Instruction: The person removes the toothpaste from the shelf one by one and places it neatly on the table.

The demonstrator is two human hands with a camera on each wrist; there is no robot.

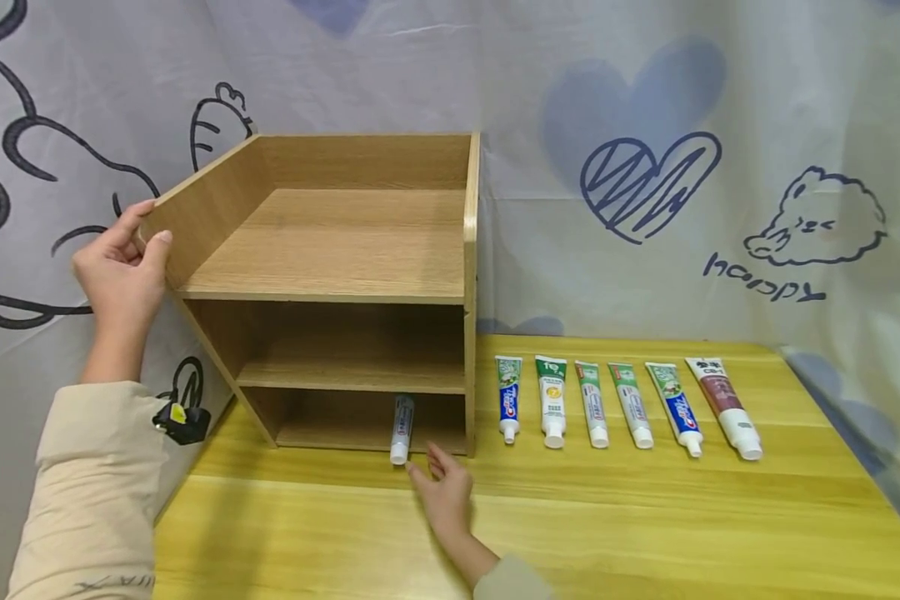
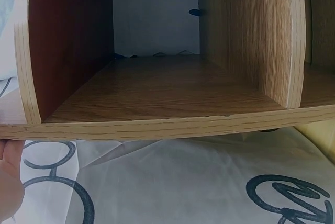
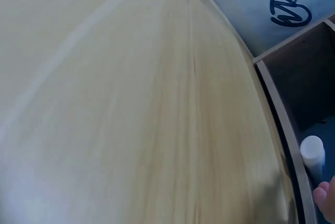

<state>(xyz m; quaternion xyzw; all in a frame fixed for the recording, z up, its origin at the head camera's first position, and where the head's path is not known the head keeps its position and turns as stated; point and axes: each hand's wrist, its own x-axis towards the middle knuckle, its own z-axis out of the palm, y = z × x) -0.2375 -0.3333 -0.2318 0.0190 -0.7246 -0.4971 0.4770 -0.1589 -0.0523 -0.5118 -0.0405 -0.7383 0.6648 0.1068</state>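
Note:
A wooden shelf (image 1: 330,286) with an open top tray and two compartments below stands on the table. My left hand (image 1: 127,258) grips the front edge of its upper left side panel, the thumb on the near side. In the left wrist view only part of that hand (image 2: 9,177) shows beside the shelf's edge (image 2: 157,129). A grey toothpaste tube (image 1: 402,429) lies in the bottom compartment, its white cap toward me and past the front edge. My right hand (image 1: 447,496) is just right of the cap, thumb and fingers apart. In the right wrist view, fingertips (image 3: 320,195) are beside the white cap (image 3: 312,148).
Right of the shelf, several toothpaste tubes lie in a row on the yellow wooden table (image 1: 615,517), caps toward me, the maroon and white tube (image 1: 723,408) at the far right. A curtain (image 1: 607,275) with drawings hangs behind. A black device (image 1: 183,421) is at my left wrist.

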